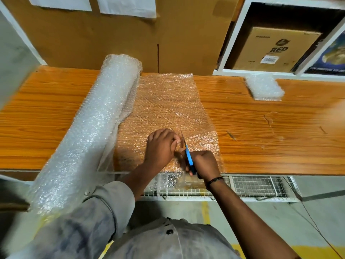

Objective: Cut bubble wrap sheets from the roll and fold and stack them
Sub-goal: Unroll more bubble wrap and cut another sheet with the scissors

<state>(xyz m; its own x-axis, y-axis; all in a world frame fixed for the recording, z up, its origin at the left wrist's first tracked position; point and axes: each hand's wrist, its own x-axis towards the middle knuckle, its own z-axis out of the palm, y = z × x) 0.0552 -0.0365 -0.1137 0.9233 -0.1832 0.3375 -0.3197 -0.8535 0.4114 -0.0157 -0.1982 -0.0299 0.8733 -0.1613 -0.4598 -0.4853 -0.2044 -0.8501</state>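
Resting on a wooden table (261, 131), bubble wrap (168, 101) fronts cardboard (112, 40).

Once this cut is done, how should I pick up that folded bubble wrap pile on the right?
Probably pinch the folded bubble wrap pile at its near edge, coming from the front with the right hand, thumb on top, fingers beneath. It lies flat on the wooden table, and its loose layers could slide.

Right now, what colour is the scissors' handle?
Bright blue scissors handle, gripped in the right hand; seen best in the head view.
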